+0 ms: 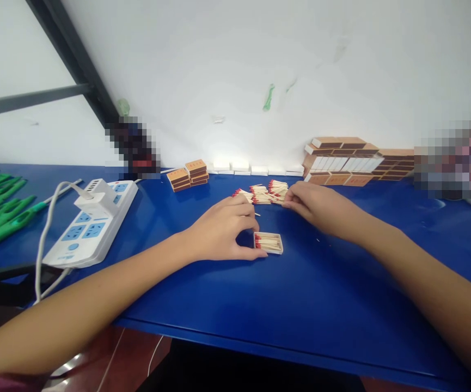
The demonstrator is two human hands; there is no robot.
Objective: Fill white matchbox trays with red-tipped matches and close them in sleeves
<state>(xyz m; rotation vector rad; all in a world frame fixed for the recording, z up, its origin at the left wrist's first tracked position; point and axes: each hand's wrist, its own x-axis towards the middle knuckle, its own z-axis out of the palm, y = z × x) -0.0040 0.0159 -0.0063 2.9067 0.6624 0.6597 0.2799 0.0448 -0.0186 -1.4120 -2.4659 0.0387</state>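
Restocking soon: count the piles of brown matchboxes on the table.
2. A small pile sits beyond the left hand, near the power strip; a large pile lies against the wall beyond the right hand. Others may be hidden.

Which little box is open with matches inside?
The tray at the left hand's thumb: its red-tipped matches show; the stacked boxes by the wall show none.

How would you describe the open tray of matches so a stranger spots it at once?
On the blue table, find the left hand near the middle. The tray sits at its fingertips, nearer than the loose match pile by the right hand. Unlike the closed brown boxes behind, it is open, with matches packed inside.
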